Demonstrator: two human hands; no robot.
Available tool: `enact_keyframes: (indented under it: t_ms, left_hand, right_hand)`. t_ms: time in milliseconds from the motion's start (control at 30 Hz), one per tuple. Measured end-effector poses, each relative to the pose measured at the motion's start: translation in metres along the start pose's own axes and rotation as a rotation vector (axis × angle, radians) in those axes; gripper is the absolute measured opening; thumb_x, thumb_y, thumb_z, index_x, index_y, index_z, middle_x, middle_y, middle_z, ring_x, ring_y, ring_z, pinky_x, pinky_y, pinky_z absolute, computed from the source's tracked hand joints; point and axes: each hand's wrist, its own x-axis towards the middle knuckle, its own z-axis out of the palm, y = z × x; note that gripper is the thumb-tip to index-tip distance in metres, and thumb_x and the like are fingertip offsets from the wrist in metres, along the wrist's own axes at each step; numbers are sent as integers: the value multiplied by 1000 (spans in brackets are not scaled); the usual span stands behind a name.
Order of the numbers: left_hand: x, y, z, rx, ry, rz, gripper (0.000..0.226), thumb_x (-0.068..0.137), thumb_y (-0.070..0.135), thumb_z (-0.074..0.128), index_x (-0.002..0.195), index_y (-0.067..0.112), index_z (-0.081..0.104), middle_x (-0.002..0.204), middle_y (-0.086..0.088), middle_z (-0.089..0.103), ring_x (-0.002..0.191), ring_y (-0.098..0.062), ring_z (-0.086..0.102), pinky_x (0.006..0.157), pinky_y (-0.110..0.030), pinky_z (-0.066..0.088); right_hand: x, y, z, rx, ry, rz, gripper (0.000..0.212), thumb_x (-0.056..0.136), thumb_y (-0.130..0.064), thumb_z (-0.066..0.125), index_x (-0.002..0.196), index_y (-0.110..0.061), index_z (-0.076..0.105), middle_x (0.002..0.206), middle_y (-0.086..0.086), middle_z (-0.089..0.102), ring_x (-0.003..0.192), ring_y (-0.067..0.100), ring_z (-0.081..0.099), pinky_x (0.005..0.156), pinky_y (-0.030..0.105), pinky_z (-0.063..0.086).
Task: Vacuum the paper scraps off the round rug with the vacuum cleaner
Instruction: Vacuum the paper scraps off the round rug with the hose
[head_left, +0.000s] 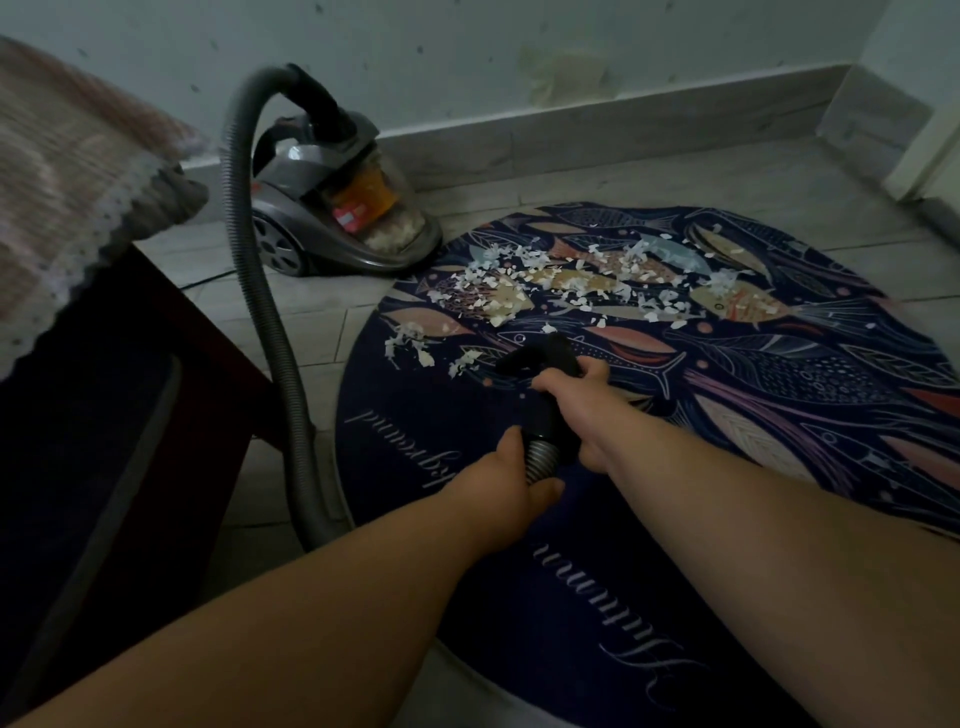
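Note:
A round dark-blue rug (727, 395) with fish patterns lies on the tiled floor. White paper scraps (571, 280) are strewn across its far half, with a smaller cluster (410, 345) near its left edge. My right hand (582, 410) grips the black nozzle handle (543, 358), whose tip points toward the scraps. My left hand (511, 475) holds the ribbed grey hose (540, 457) just behind it. The grey canister vacuum cleaner (332, 208) stands on the floor beyond the rug's left side, its hose (260, 291) arching up and down to my hands.
A dark piece of furniture (130, 395) with a lace-edged cloth (67, 171) over it stands at the left, close to the hose. A pale wall and skirting board (597, 124) run behind the rug. Tiled floor (332, 317) shows between the rug and the vacuum cleaner.

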Motion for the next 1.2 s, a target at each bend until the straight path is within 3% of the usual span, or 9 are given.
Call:
enact_keyframes:
  t_ms: [100,267,500,667,833,933,1000,1133,1200]
  left_hand:
    - [4,-5,0,-2,7,-3,80,94,46,48,151,17,-1,133,-14,48,110,-28,56,84,-31,44]
    - [2,-15,-2,-35,22,7,79,94,46,50,150,18,2,127,-13,52,103,-26,59,82,-31,48]
    - [-6,-32,-11,-77,88,-22,66,90,47,54,141,20,21,113,-11,58,93,-27,63,78,-36,51]
    - [-5,-30,-11,-72,68,-4,66,91,46,53,142,18,20,114,-12,58,93,-26,62,78,-35,51]
    - [7,-22,-10,-32,36,17,81,94,46,50,151,18,-1,129,-14,52,105,-27,58,85,-33,47]
    - [14,-21,-11,-44,35,24,80,93,47,51,151,21,2,125,-14,55,103,-27,60,87,-36,50]
    - [16,-23,-14,-74,40,21,78,92,46,52,150,24,4,122,-13,56,100,-28,61,87,-40,52]
    - [16,-33,-19,-76,64,7,75,92,46,51,149,24,8,120,-10,56,96,-23,61,79,-33,51]
    - [16,-39,-20,-94,78,-1,72,92,45,52,148,23,11,118,-10,57,95,-24,61,76,-32,49]
  right_hand:
    - [-1,2,4,-53,-61,-7,83,91,-20,66,152,-39,14,119,11,52,101,32,59,77,41,54]
    - [1,1,14,-165,-47,-58,77,93,-20,61,152,-35,14,105,9,52,88,26,56,58,32,44]
    - [3,-4,39,-210,-125,-31,79,91,-24,62,154,-37,15,115,12,50,97,30,54,72,38,48]
    - [4,-2,40,-211,-84,-56,75,92,-24,60,153,-34,18,105,8,52,91,28,56,65,34,47]
    - [10,-3,29,-223,31,-116,72,93,-26,58,153,-33,18,115,11,55,86,26,55,62,33,45]
    - [14,-5,26,-201,36,-117,73,92,-25,59,153,-33,19,115,11,55,90,28,57,69,37,50]
    - [16,-6,27,-196,17,-117,74,92,-24,59,152,-33,18,118,11,54,90,27,56,66,35,48]
    - [21,-7,39,-197,-20,-115,76,91,-25,60,152,-36,16,117,12,53,96,29,56,78,41,52]
    - [23,-6,47,-214,-37,-118,79,90,-26,61,153,-36,14,118,12,53,95,29,56,77,40,51]
